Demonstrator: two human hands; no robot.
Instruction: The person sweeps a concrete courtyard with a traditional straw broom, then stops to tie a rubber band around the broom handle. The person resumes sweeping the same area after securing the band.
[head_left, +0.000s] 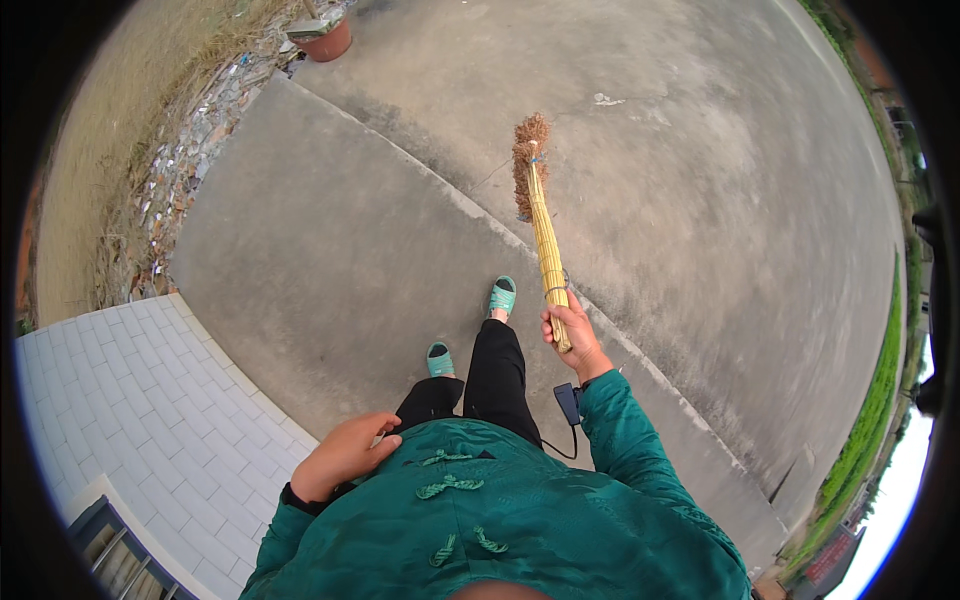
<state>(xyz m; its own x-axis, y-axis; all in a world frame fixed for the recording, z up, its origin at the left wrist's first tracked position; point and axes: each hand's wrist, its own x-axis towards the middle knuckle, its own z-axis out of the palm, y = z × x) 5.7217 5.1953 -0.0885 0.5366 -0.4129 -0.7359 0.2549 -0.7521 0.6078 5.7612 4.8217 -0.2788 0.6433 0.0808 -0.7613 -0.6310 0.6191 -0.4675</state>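
Observation:
My right hand [572, 333] is wrapped round the lower end of a straw broom [545, 235]. The broom has a yellow bundled handle, tied with a dark band just above my fingers, and a reddish-brown bristle head pointing away from me over the concrete. Whether its bristles touch the ground I cannot tell. My left hand [350, 452] hangs near my waist, beside my green jacket, with its fingers loosely curved, thumb apart and nothing seen in it. A small dark device [568, 402] on a cable hangs by my right wrist.
I stand on a concrete slab [330, 230] whose raised edge meets a wider concrete floor [700, 180]. A white tiled wall [150, 400] with a window rises at my left. Rubble [195, 150] and dry grass [110, 190] border the left; a terracotta pot [326, 42] stands far left.

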